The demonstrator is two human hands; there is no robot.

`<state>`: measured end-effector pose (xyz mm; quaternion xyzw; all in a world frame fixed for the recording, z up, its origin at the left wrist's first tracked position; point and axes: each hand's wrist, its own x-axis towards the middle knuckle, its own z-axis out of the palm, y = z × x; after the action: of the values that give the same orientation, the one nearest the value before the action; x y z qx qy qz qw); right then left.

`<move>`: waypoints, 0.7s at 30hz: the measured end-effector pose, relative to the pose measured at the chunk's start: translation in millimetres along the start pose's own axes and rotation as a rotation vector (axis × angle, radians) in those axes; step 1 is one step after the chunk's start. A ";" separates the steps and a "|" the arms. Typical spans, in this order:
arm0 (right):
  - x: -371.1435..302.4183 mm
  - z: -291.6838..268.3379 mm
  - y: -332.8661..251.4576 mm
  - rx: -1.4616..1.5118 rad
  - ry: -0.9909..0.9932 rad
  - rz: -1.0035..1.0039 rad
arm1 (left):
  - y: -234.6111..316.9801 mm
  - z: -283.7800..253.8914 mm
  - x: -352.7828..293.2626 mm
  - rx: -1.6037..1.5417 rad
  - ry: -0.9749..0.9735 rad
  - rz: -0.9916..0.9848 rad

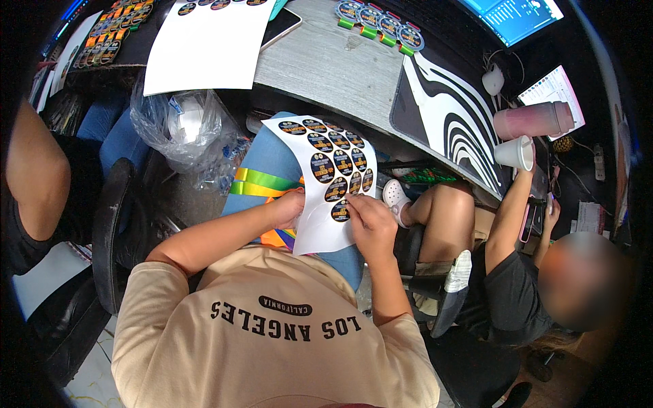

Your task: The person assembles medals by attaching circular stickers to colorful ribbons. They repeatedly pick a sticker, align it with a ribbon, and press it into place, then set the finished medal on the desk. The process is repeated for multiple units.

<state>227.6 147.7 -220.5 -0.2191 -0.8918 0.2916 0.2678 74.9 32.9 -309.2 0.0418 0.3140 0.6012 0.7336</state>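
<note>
Both hands [291, 209] [373, 222] touch the sticker sheet [316, 230], left fingertips hidden.

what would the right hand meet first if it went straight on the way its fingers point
The sticker sheet: the right hand points up and left across it, its fingertips beside the lowest round sticker. They seem to touch it already, though one view leaves depth unclear.
</note>
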 end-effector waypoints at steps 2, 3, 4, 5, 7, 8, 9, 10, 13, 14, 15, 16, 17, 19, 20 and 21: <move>0.6 0.8 0.0 0.028 -0.005 -0.026 | 2.5 3.9 -0.7 -0.047 -0.018 0.029; 1.1 1.0 0.1 0.035 -0.010 -0.023 | 3.4 5.7 -1.0 -0.024 0.003 0.026; 1.6 1.0 0.0 0.056 -0.015 -0.009 | 4.4 7.4 -1.2 -0.003 0.008 0.036; 2.2 1.0 0.1 0.076 -0.020 0.004 | 5.2 8.5 -1.6 0.010 -0.021 0.068; 3.2 0.8 0.2 0.081 -0.013 0.006 | 6.6 10.0 -2.1 0.006 -0.006 0.046; 3.6 0.8 0.4 0.083 -0.010 0.007 | 7.0 10.4 -2.5 0.014 -0.001 0.043; 3.5 0.9 0.3 0.091 -0.013 0.025 | 7.1 10.4 -3.0 0.016 -0.007 0.048; 3.7 1.0 0.7 0.100 -0.017 0.043 | 7.1 10.3 -3.4 0.023 0.003 0.048; 5.0 1.6 3.5 0.124 -0.024 0.055 | 6.8 9.8 -4.0 0.020 -0.004 0.061; 5.7 1.8 5.0 0.144 -0.023 0.059 | 6.7 9.8 -3.8 0.013 -0.008 0.060; 6.2 1.7 6.3 0.130 -0.025 0.043 | 6.6 10.0 -3.7 0.010 -0.020 0.064; 6.8 1.8 7.5 0.128 -0.025 0.035 | 6.5 10.2 -3.6 0.013 -0.016 0.063; 7.3 1.7 8.6 0.136 -0.024 0.032 | 6.3 10.7 -3.5 0.019 -0.018 0.066; 8.5 1.7 10.1 0.139 -0.040 0.047 | 6.0 12.1 -2.5 0.038 -0.014 0.077; 9.3 1.7 10.6 0.146 -0.048 0.056 | 6.0 13.0 -1.8 0.050 -0.007 0.084; 10.4 1.8 11.0 0.159 -0.058 0.059 | 6.1 13.7 -1.2 0.074 -0.011 0.101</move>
<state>221.1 160.8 -225.1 -0.2150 -0.8662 0.3756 0.2497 76.6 37.8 -295.0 0.0879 0.3297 0.6251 0.7020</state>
